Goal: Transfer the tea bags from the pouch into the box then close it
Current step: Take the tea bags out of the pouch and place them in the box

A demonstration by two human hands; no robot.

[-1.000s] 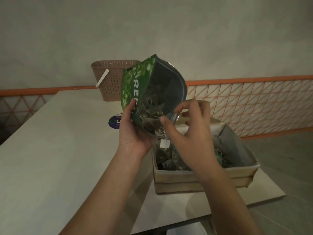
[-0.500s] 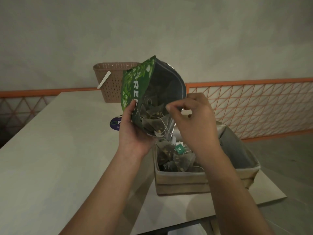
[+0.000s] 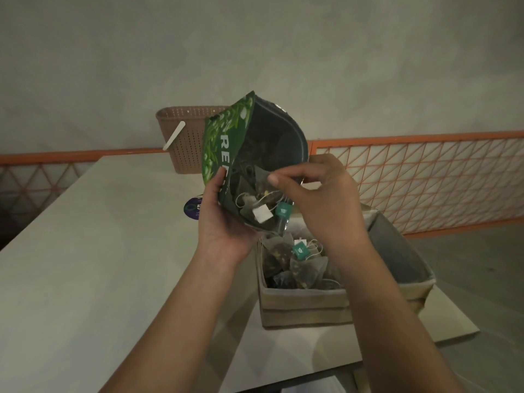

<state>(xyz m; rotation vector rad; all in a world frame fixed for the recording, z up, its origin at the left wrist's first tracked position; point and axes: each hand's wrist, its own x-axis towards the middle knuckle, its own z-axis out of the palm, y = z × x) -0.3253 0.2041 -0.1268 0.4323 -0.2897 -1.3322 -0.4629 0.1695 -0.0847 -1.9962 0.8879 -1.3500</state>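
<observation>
My left hand (image 3: 224, 222) grips the green tea pouch (image 3: 226, 143) by its lower edge and tilts its open mouth toward me, above the box. Inside the pouch lie several pyramid tea bags (image 3: 255, 194) with strings and paper tags. My right hand (image 3: 320, 199) reaches into the pouch mouth, and its fingertips pinch at a tea bag there. The tan cardboard box (image 3: 306, 304) stands open below, on the near right of the table, with several tea bags (image 3: 303, 265) inside. My right forearm crosses over the middle of the box.
A brown perforated basket (image 3: 184, 137) with a white stick stands at the table's far edge. A dark purple round item (image 3: 192, 208) lies behind my left hand. The pale table (image 3: 99, 251) spreads to the left. An orange lattice railing (image 3: 425, 171) runs behind.
My right hand rose from over the box back into the pouch mouth. More tea bags now show in the box. The pouch stayed in my left hand.
</observation>
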